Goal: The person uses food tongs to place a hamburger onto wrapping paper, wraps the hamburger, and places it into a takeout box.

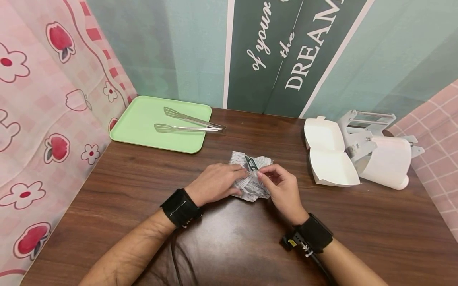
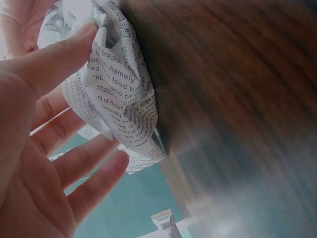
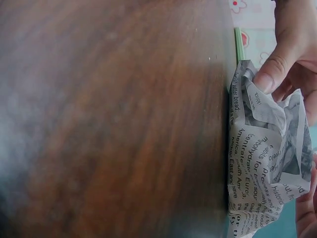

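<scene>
A crumpled packet of printed wrapping paper [image 1: 247,192] lies on the wooden table in front of the person, with a dark green label [image 1: 251,163] on top. My left hand [image 1: 218,183] holds its left side, fingers over the top and thumb at the near edge. In the left wrist view the thumb presses into a fold of the paper [image 2: 111,84]. From the right, my right hand [image 1: 284,190] pinches the wrapper close to the label's near end with thumb and index finger. The paper hides what is inside. Folds of the packet [image 3: 257,163] stand up in the right wrist view.
A light green tray [image 1: 143,119] stands at the back left, with metal tongs [image 1: 189,128] lying on it, handle end past its edge. An opened white carton box [image 1: 330,167] stands on the right, beside a white holder with a paper roll [image 1: 388,161].
</scene>
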`<state>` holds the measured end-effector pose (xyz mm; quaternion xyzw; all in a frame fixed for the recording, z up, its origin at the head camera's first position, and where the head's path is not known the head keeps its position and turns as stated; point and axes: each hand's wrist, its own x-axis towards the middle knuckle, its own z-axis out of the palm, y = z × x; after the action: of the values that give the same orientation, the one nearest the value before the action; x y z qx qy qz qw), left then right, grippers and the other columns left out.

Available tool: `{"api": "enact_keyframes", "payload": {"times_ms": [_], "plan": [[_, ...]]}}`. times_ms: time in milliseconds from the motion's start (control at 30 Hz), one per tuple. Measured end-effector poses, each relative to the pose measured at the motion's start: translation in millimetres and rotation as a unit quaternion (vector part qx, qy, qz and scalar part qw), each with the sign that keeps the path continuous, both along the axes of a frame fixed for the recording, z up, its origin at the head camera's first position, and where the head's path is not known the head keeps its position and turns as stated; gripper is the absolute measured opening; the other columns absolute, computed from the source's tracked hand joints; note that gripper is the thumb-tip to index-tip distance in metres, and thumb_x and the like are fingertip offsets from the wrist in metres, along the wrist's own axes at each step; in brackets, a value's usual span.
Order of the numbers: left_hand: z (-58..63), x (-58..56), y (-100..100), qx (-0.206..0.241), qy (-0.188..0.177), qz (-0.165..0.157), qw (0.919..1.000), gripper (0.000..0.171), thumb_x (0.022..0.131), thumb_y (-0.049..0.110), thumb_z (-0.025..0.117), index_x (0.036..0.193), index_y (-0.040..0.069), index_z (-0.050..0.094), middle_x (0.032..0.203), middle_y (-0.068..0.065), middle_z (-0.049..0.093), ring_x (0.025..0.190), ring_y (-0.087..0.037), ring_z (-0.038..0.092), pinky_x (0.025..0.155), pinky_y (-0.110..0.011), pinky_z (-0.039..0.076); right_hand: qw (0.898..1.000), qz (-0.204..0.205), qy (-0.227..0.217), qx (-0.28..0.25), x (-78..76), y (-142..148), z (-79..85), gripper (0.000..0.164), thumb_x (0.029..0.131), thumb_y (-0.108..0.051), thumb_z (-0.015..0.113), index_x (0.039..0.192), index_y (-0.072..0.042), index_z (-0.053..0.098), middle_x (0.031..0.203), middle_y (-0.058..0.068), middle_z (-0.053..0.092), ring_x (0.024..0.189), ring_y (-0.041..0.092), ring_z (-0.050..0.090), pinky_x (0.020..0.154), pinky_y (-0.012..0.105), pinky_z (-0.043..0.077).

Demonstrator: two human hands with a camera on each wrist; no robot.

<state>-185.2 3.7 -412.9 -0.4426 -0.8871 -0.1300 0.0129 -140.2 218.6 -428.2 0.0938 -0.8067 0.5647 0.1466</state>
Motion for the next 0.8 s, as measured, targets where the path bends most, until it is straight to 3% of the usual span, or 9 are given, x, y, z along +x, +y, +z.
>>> {"api": "enact_keyframes", "payload": {"times_ms": [300,467,633,800], "plan": [[0.7,-1.5,-0.1,0.005,-0.014,0.001,0.9999,0.047,0.090,0.045,0.074,0.129,0.020,0.068,0.132,0.003,0.067,0.118,-0.015,0.066,0.094,-0.037,0.057,1.000,0.013,0.005,0.013,3.2,-1.0,1.2,0.005,0.091,0.000,0.072,0.094,-0.003,0.072,0.089,0.011,0.072,0.077,0.004,0.063,0.068,0.017,0.052],[1.0,-3.8,-1.6,0.017,-0.029,0.000,0.9994,0.042,0.089,0.043,0.075,0.123,0.019,0.068,0.121,0.005,0.071,0.105,-0.011,0.069,0.087,-0.035,0.057,0.999,0.023,0.014,0.035,2.7,-1.6,-0.4,0.006,0.090,0.000,0.073,0.094,-0.004,0.073,0.090,0.008,0.071,0.083,0.003,0.063,0.072,0.017,0.052],[1.5,-5.1,-2.1,0.019,-0.022,-0.002,0.9996,0.034,0.089,0.043,0.075,0.113,0.020,0.067,0.107,0.008,0.071,0.087,-0.007,0.065,0.076,-0.033,0.055,0.997,0.030,0.013,0.069,1.0,-1.6,-1.1,0.005,0.090,-0.003,0.075,0.093,-0.007,0.074,0.098,0.005,0.068,0.083,0.004,0.059,0.070,0.018,0.051],[1.7,-5.2,-2.1,0.020,-0.018,-0.005,0.9996,0.033,0.089,0.044,0.075,0.110,0.020,0.067,0.105,0.009,0.068,0.084,-0.006,0.062,0.074,-0.032,0.055,0.992,0.037,0.015,0.118,-0.4,-0.3,0.9,0.005,0.092,-0.009,0.074,0.097,-0.009,0.076,0.111,0.006,0.072,0.083,0.009,0.059,0.069,0.019,0.049]]}}
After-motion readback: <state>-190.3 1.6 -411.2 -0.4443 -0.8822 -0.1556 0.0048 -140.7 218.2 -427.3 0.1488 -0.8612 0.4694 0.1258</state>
